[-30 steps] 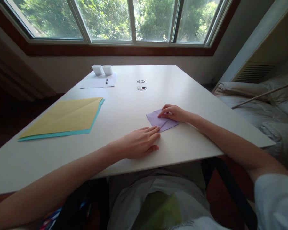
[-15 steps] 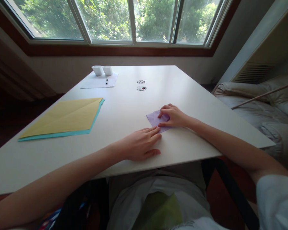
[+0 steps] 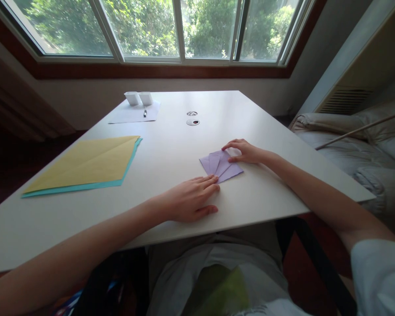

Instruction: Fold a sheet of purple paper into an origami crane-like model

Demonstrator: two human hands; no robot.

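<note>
Pressing folded purple paper (image 3: 221,165): left hand (image 3: 193,199) flat, right hand (image 3: 245,151) spread (its contact looks unclear); left slipping could skew creasing.

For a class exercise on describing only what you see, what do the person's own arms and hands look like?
The left hand and right hand are bare, with no gloves, rings, watch or bracelet visible. Both forearms are uncovered. A loose, pale whitish fabric short sleeve covers the right upper arm; the left sleeve is out of view.
</note>
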